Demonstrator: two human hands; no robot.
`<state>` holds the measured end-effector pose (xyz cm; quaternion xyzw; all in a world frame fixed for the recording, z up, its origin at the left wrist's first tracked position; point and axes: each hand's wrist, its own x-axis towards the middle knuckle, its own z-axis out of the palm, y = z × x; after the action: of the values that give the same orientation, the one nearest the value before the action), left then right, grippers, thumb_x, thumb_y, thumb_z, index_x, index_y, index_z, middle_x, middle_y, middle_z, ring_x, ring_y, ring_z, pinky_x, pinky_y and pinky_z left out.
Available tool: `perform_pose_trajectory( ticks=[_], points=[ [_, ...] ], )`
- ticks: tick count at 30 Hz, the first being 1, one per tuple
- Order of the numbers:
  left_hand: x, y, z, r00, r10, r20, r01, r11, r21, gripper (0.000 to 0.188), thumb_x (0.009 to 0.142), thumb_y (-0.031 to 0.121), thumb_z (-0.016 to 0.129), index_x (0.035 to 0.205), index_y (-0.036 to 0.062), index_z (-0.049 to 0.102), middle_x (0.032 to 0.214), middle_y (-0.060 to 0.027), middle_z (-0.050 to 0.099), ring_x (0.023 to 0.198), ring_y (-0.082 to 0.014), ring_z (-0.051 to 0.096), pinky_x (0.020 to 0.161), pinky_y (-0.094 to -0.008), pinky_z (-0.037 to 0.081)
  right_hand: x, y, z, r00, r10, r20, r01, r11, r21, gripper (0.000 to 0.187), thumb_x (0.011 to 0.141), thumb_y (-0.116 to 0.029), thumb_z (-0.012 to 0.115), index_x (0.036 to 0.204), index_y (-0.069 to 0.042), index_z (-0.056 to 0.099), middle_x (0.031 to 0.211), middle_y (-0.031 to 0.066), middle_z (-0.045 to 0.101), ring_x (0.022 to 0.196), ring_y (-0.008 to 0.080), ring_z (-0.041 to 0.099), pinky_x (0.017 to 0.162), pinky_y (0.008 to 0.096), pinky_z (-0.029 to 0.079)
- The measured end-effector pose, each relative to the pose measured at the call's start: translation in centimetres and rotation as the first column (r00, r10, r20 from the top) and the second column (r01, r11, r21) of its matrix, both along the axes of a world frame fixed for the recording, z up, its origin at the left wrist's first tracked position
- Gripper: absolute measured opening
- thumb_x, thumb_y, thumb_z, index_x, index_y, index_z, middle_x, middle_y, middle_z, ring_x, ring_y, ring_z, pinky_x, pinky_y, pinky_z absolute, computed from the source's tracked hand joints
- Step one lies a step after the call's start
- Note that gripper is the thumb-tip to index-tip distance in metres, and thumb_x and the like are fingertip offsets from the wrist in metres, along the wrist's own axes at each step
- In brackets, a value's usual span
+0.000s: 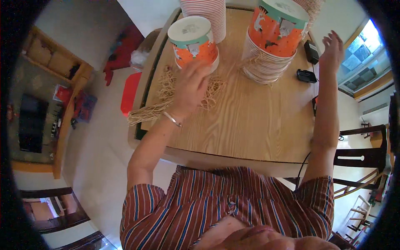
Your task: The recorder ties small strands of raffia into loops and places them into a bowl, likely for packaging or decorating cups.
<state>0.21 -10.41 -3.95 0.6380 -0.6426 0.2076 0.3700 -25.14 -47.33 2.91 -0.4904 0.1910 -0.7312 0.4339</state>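
The left hand (190, 85) rests on a pile of tan strings (166, 89) by an orange paper tub (193, 41), while the right hand (331, 52) reaches past a tall tub stack (273, 39).

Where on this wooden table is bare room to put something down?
The near half of the table is bare, between the left hand on the string pile and the right forearm. The far edge is crowded: paper tubs, stacked cups, black devices.

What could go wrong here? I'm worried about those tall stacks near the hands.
1. The left hand works in the strings right beside an upside-down cup; a nudge might tip it.
2. The right hand hovers near the leaning cup stack, which might topple if bumped.
3. The string bundle hangs over the table edge and could slide off.
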Motion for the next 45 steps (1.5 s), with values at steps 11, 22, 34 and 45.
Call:
perform_pose_trajectory(
  ticks=[11,22,34,45],
  points=[
    [7.8,-7.5,8.8,0.907,0.418,0.046,-0.382,0.773,0.507,0.103,0.070,0.076,0.059,0.139,0.0022,0.042,0.144,-0.0267,0.037,0.135,-0.0429,0.033,0.111,-0.0480,0.030,9.6,26.1,-3.2,0.428,0.319,-0.845,-0.854,0.448,-0.264,0.017,0.088,-0.014,0.065,0.097,0.000,0.064,0.096,0.0133,0.063,0.079,0.0261,0.062,0.069,0.0347,0.051],
    [11.3,-10.2,7.3,0.871,0.454,0.186,-0.462,0.631,0.623,0.125,0.056,0.087,0.059,0.147,0.0061,0.031,0.152,-0.0292,0.020,0.139,-0.0445,0.028,0.114,-0.0470,0.025,13.6,25.3,-14.5,0.583,0.204,-0.787,-0.599,0.762,-0.246,0.029,0.084,-0.007,0.065,0.113,-0.003,0.059,0.112,0.0169,0.058,0.107,0.0357,0.056,0.091,0.0417,0.047],
    [12.1,-8.4,7.6,0.911,0.413,0.015,-0.375,0.810,0.450,0.113,0.057,0.073,0.072,0.144,0.0100,0.038,0.147,-0.0227,0.031,0.129,-0.0476,0.040,0.107,-0.0500,0.037,15.7,23.9,-15.4,0.593,0.086,-0.800,-0.579,0.736,-0.350,0.055,0.079,-0.005,0.068,0.131,-0.009,0.051,0.134,0.0161,0.048,0.122,0.0358,0.048,0.101,0.0440,0.042],
    [12.0,-7.8,11.2,0.935,0.354,0.041,-0.349,0.886,0.305,0.111,0.058,0.071,0.074,0.144,0.0096,0.040,0.142,-0.0210,0.037,0.126,-0.0452,0.043,0.104,-0.0497,0.040,15.1,22.8,-15.4,0.680,0.196,-0.707,-0.551,0.772,-0.316,0.048,0.080,-0.005,0.067,0.126,-0.009,0.054,0.127,0.0170,0.052,0.117,0.0366,0.051,0.098,0.0433,0.044]
  ],
)
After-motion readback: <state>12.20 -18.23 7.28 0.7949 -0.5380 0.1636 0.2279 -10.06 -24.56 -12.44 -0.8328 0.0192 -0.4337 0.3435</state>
